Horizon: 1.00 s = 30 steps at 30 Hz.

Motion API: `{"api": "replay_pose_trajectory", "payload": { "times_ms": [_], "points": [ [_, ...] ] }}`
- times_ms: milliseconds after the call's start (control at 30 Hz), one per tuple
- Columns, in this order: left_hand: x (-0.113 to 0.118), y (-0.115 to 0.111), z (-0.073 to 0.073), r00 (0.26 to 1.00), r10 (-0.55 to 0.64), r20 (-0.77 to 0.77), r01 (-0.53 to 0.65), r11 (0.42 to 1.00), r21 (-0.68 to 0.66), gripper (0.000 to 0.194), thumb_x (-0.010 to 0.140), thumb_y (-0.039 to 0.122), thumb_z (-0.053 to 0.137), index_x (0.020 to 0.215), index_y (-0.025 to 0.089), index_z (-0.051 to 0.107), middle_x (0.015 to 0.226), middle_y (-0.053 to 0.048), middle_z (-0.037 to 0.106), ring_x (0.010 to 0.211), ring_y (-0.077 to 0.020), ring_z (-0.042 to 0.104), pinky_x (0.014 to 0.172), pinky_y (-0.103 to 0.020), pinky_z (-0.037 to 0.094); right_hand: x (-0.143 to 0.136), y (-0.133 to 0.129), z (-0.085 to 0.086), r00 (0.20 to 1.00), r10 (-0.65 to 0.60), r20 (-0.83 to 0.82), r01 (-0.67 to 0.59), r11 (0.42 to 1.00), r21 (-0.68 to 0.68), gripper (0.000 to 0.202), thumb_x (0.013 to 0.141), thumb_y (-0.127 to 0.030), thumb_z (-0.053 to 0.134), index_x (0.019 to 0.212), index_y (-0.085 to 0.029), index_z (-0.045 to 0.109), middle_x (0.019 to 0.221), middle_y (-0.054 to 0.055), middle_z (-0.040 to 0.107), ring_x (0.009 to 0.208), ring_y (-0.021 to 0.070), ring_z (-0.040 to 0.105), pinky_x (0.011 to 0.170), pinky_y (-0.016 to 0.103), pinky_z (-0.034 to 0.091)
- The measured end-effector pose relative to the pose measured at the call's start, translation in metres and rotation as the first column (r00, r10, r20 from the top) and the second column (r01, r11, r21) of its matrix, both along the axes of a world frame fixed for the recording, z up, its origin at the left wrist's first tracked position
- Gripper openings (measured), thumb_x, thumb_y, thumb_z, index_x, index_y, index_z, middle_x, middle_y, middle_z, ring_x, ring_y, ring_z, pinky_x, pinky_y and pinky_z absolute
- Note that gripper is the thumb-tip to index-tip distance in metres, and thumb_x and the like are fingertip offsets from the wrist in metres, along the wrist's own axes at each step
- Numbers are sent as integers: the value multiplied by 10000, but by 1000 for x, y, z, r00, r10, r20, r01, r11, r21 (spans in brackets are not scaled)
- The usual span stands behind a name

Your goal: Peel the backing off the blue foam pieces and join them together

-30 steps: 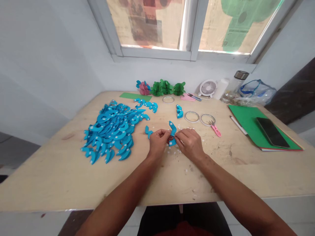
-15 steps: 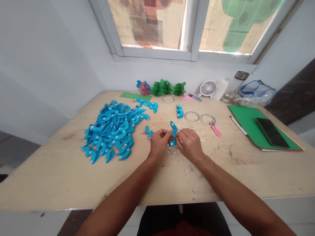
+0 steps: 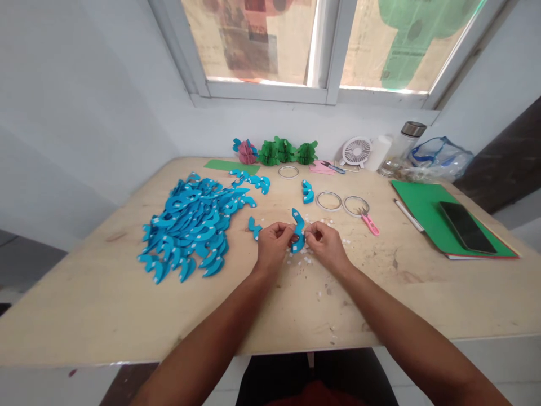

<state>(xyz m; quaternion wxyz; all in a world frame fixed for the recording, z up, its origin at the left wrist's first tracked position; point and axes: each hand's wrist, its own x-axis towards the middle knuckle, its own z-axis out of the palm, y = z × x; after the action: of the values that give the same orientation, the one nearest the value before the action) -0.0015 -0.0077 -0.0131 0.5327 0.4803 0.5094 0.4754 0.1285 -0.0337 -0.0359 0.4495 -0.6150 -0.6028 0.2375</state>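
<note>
A curved blue paper cutout (image 3: pixel 299 230) with small white squares near its ends is pinched at its left edge by my left hand (image 3: pixel 275 243). Just off its right edge is my right hand (image 3: pixel 324 243), thumb and fingertips pressed together; whatever they hold is too small to make out. Another blue cutout (image 3: pixel 254 228) lies on the table, partly behind my left hand. Small white paper bits (image 3: pixel 305 260) are scattered around and under the held piece. A large pile of blue cutouts (image 3: pixel 190 220) with white squares spreads to the left.
Tape rolls (image 3: pixel 329 201) lie beyond my right hand, with pink-handled snips (image 3: pixel 370 222) against one. A blue cutout stack (image 3: pixel 307 192) sits nearby. Farther right, a phone (image 3: pixel 466 226) rests on green sheets (image 3: pixel 418 203). Green paper ornaments (image 3: pixel 285 150) and a small fan (image 3: pixel 356 152) stand along the wall.
My right hand has drawn slightly away to the right, uncovering more of the cutout's lower curve. The left hand keeps its pinch on the cutout.
</note>
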Motion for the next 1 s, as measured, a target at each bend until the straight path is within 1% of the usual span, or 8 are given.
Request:
{"api": "replay_pose_trajectory", "payload": {
  "times_ms": [100,233,433,533,633,800,900,1000],
  "points": [
    [1,0,0,999,5,45,-4,1000,-22,149,635,259,627,581,120,616,516,-9,610,487,-102,532,489,-201,403,2,2,-3,998,-17,-63,15,999,-33,86,709,-228,503,658,-173,547,589,-16,550,526,113,489,515,225,371],
    [1,1,-3,995,8,101,-4,999,-42,152,628,263,641,583,122,610,508,-1,604,489,-99,536,501,-200,410,5,4,-4,996,-44,-78,42,999,-25,91,712,-240,509,672,-171,553,598,-14,554,538,115,489,527,229,377],
    [0,1,-3,993,5,117,1,999,-54,166,624,276,656,598,119,611,504,1,601,489,-101,543,488,-196,402,6,2,-3,996,-28,-86,32,999,42,133,722,-192,475,791,-180,588,770,14,632,624,128,534,597,246,408],
    [0,1,-3,994,-3,109,7,999,-38,172,627,282,657,593,121,606,500,2,600,483,-99,540,485,-195,400,7,1,-2,996,-23,-81,27,998,52,127,738,-208,477,760,-179,599,757,18,636,656,141,548,608,251,410],
    [0,1,-4,994,-19,103,21,1000,-16,170,633,282,653,599,122,608,506,1,605,476,-95,535,488,-194,402,6,1,2,992,-41,-116,45,998,33,158,762,-280,499,706,-172,601,697,20,621,661,151,550,614,259,411],
    [1,-1,-3,993,-55,104,54,998,14,178,634,296,659,608,126,614,516,1,610,492,-98,547,510,-199,421,4,1,7,935,21,-353,-28,999,-17,213,773,-358,524,765,-166,615,731,31,630,677,153,560,641,272,425],
    [1,-4,-1,993,-87,76,85,996,34,188,639,307,656,603,129,613,521,-1,612,499,-102,551,512,-201,425,2,3,5,869,44,-492,-84,995,-60,249,728,-395,587,826,-169,623,722,23,628,628,143,555,592,263,426],
    [2,-7,0,992,-120,38,118,991,60,187,650,305,645,589,131,609,513,-4,610,497,-106,550,502,-200,421,1,4,3,815,48,-577,-107,992,-68,254,686,-392,637,805,-170,618,673,4,605,565,123,528,538,245,407]
  ]
}}
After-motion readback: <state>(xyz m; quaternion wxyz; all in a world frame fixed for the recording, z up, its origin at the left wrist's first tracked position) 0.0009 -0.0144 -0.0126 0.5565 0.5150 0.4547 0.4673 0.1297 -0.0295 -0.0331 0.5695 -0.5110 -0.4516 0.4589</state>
